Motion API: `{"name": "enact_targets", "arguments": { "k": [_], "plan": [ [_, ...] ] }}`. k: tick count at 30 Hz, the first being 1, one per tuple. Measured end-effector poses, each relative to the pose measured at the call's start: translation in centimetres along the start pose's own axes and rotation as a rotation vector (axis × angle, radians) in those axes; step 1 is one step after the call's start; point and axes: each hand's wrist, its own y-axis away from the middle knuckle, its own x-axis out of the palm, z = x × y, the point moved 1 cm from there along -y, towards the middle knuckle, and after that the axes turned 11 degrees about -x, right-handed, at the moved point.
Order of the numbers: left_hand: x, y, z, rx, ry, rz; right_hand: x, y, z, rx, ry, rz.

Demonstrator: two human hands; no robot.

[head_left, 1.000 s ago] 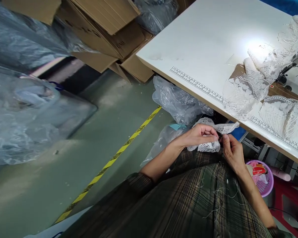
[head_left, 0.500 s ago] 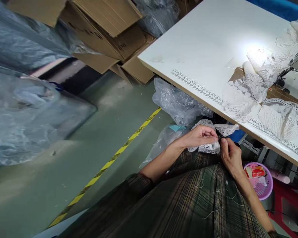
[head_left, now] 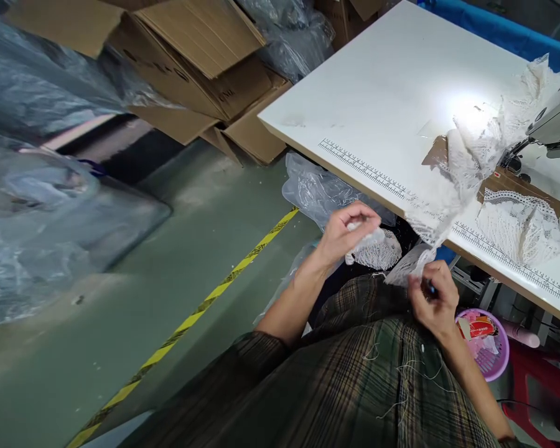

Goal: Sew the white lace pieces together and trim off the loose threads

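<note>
My left hand (head_left: 343,231) is raised over my lap, pinched on a small piece of white lace (head_left: 376,249) that hangs below its fingers. My right hand (head_left: 430,302) sits lower, fingers curled round a small dark tool with a blue tip, and touches another end of lace (head_left: 413,264) that runs up over the table edge. That strip joins a heap of white lace (head_left: 476,155) lying on the white table (head_left: 382,93) by the sewing machine (head_left: 553,118). Both hands are blurred by motion.
A ruler is printed along the table's front edge (head_left: 368,171). Clear plastic bags (head_left: 315,186) lie under the table. Cardboard boxes (head_left: 205,62) stand at the back. A pink basket (head_left: 488,342) sits on the floor right; a yellow-black tape line (head_left: 205,305) crosses the green floor.
My hands have come apart: the left lifted up and left with a lace piece, the right dropped slightly. The lace strip now stretches from table edge to right hand. The camera tilted a little.
</note>
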Motion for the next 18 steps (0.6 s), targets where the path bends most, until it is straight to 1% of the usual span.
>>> {"name": "enact_targets", "arguments": {
  "k": [1, 2, 3, 4, 5, 7, 8, 9, 10, 11, 13, 15, 18],
  "plan": [
    [-0.3, -0.2, 0.0, 0.024, -0.011, -0.052, -0.2, 0.3, 0.4, -0.059, -0.03, 0.068],
    [-0.3, -0.3, 0.0, 0.041, -0.03, -0.043, -0.3, 0.6, 0.8, -0.094, -0.065, 0.142],
    [0.0, -0.4, 0.0, 0.048, -0.051, 0.033, -0.4, 0.8, 1.1, -0.098, -0.098, 0.216],
    [0.5, -0.3, 0.1, 0.045, -0.065, 0.161, -0.4, 1.0, 1.3, -0.082, -0.128, 0.28],
    [1.3, -0.2, 0.2, 0.03, -0.067, 0.32, -0.5, 1.2, 1.4, -0.051, -0.15, 0.326],
    [3.1, 0.2, 0.5, -0.021, -0.029, 0.615, -0.6, 1.4, 1.4, 0.019, -0.16, 0.358],
    [4.0, 0.4, 0.7, -0.055, 0.007, 0.716, -0.7, 1.4, 1.4, 0.045, -0.152, 0.353],
    [4.7, 0.6, 0.9, -0.088, 0.052, 0.774, -0.8, 1.4, 1.4, 0.062, -0.145, 0.348],
    [5.2, 0.7, 1.0, -0.117, 0.096, 0.793, -1.0, 1.4, 1.4, 0.07, -0.144, 0.347],
    [5.5, 0.9, 1.1, -0.136, 0.131, 0.785, -1.2, 1.4, 1.3, 0.078, -0.146, 0.35],
    [5.6, 1.0, 1.2, -0.154, 0.156, 0.731, -1.6, 1.4, 1.0, 0.118, -0.162, 0.356],
    [5.2, 1.1, 1.1, -0.138, 0.113, 0.686, -2.1, 1.4, 0.5, 0.199, -0.181, 0.341],
    [4.3, 1.2, 0.7, -0.084, 0.009, 0.652, -2.6, 1.3, -0.7, 0.335, -0.181, 0.301]
  ]
}}
